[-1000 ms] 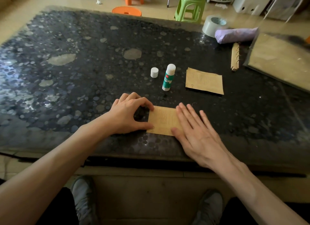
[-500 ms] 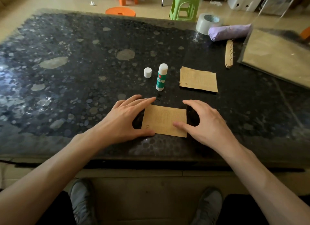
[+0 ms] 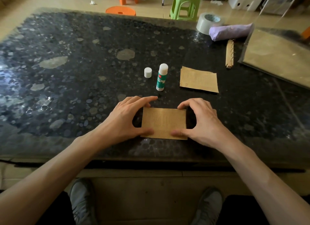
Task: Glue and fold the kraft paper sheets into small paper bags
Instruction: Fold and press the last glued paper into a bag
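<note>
1. We see the folded kraft paper piece (image 3: 164,123) lying flat on the dark pebbled surface (image 3: 67,73), just on the near side of the glue stick (image 3: 161,79), toward the person.
2. Its long axis runs left to right, roughly in line with the near edge of the surface. The right end sits a touch nearer the person, and the short edges face the two hands.
3. The left hand (image 3: 125,119) brackets the left short edge. Its thumb presses the near corner and its curled fingers reach the far corner.
4. The right hand (image 3: 203,122) mirrors it on the right short edge, with the thumb on the near corner and the curled forefinger at the far one. The paper is held between the two hands.
5. The glue stick stands upright and uncapped, and its white cap (image 3: 148,72) stands just to its left.
6. Its label is green and white with a small red mark. We cannot read any of the writing.
7. Faint printed lines show on the held piece, too blurred for us to read.
8. A second kraft piece (image 3: 198,79) lies flat just right of the glue stick.
9. Farther right and beyond the glue stick we see a narrow kraft roll (image 3: 229,56), a purple bundle (image 3: 231,31), a tape roll (image 3: 208,23) and a sleeved stack of kraft sheets (image 3: 276,56).
</note>
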A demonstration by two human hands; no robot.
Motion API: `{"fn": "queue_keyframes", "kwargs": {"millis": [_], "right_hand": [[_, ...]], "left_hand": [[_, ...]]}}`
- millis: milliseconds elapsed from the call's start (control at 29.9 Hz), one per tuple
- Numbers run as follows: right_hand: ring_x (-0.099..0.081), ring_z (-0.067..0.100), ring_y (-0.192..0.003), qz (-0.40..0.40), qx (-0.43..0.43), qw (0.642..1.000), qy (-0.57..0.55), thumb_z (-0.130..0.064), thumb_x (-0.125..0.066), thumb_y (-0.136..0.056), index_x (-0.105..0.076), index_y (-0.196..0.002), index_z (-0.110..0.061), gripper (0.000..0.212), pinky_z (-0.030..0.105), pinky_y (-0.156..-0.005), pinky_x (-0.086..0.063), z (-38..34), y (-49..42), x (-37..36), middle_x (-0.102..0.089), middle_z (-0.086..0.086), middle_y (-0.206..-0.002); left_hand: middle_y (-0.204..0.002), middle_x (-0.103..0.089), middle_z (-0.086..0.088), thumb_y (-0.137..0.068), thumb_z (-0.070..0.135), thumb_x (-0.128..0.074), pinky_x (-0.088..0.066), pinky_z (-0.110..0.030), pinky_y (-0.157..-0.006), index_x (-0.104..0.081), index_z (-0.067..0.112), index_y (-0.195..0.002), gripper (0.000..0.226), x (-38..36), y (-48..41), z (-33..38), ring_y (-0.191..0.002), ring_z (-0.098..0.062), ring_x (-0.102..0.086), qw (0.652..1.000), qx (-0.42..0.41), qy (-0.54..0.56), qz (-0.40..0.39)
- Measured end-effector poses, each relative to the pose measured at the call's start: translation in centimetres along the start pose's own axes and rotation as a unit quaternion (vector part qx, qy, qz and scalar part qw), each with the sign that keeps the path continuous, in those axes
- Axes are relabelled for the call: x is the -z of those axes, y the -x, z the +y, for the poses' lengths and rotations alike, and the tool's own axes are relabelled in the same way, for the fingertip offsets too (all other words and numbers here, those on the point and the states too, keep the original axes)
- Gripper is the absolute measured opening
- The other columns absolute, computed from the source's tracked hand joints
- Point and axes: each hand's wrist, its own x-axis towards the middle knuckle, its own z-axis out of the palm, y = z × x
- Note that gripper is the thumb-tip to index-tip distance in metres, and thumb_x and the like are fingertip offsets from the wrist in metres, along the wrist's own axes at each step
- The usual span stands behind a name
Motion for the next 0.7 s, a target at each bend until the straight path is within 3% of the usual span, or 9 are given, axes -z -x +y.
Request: {"fn": "queue_keyframes", "kwargs": {"millis": [134, 200, 301, 401, 535, 702], "right_hand": [[-0.048, -0.003, -0.112, 0.018, 0.009, 0.994, -0.104, -0.042, -0.090, -0.075, -0.048, -0.116, -0.042, 0.059, 0.023, -0.094, -0.041, -0.4, 0.3, 0.1, -0.049, -0.028, -0.114], [-0.064, -0.002, -0.101, 0.038, 0.011, 0.983, -0.182, -0.029, -0.087, -0.082, -0.051, -0.113, -0.035, 0.048, 0.017, -0.080, -0.053, -0.7, 0.4, 0.1, -0.064, -0.019, -0.107], [-0.068, -0.004, -0.099, 0.053, 0.009, 0.956, -0.287, -0.017, -0.084, -0.085, -0.060, -0.114, -0.028, 0.040, 0.017, -0.078, -0.059, -0.9, 0.5, 0.1, -0.073, -0.008, -0.101], [-0.070, 0.001, -0.103, 0.057, -0.018, 0.927, -0.370, -0.017, -0.084, -0.084, -0.067, -0.111, -0.029, 0.034, 0.029, -0.082, -0.063, -0.8, 0.5, 0.1, -0.075, -0.006, -0.105], [-0.072, 0.010, -0.107, 0.048, -0.042, 0.894, -0.443, -0.018, -0.086, -0.083, -0.073, -0.112, -0.023, 0.032, 0.041, -0.090, -0.063, -1.1, 0.4, 0.0, -0.077, -0.007, -0.108], [-0.071, 0.011, -0.107, 0.002, -0.060, 0.890, -0.451, -0.038, -0.089, -0.077, -0.078, -0.107, -0.030, 0.033, 0.040, -0.089, -0.062, -2.3, 0.5, -0.1, -0.077, -0.008, -0.110]], "left_hand": [[-0.117, -0.045, 0.023, -0.072, 0.041, -0.088, -0.039, -0.023, -0.101, -0.035, 0.048, -0.150, 0.094, 0.0, -0.1, 0.2, -0.118, -0.001, -0.043, 0.999, 0.011, 0.044, 0.013], [-0.110, -0.048, 0.019, -0.075, 0.034, -0.087, -0.045, -0.025, -0.099, -0.040, 0.047, -0.146, 0.086, 0.1, -0.1, 0.5, -0.112, -0.005, -0.049, 0.998, 0.011, 0.065, 0.025], [-0.096, -0.062, 0.008, -0.081, 0.032, -0.083, -0.055, -0.031, -0.092, -0.054, 0.039, -0.137, 0.063, 0.8, -0.1, 1.1, -0.096, -0.013, -0.063, 0.987, 0.053, 0.140, 0.053], [-0.097, -0.074, 0.006, -0.083, 0.046, -0.073, -0.059, -0.027, -0.087, -0.071, 0.032, -0.118, 0.038, 2.2, -0.2, 1.9, -0.094, -0.008, -0.071, 0.963, 0.124, 0.233, 0.054], [-0.104, -0.078, 0.007, -0.087, 0.035, -0.073, -0.060, -0.027, -0.085, -0.076, 0.022, -0.111, 0.028, 2.2, 0.0, 2.9, -0.098, -0.009, -0.074, 0.916, 0.166, 0.364, 0.037], [-0.100, -0.079, 0.005, -0.090, 0.026, -0.073, -0.061, -0.024, -0.080, -0.076, 0.015, -0.108, 0.021, 1.9, -0.2, 3.6, -0.093, -0.010, -0.075, 0.931, 0.136, 0.337, 0.036]]}}
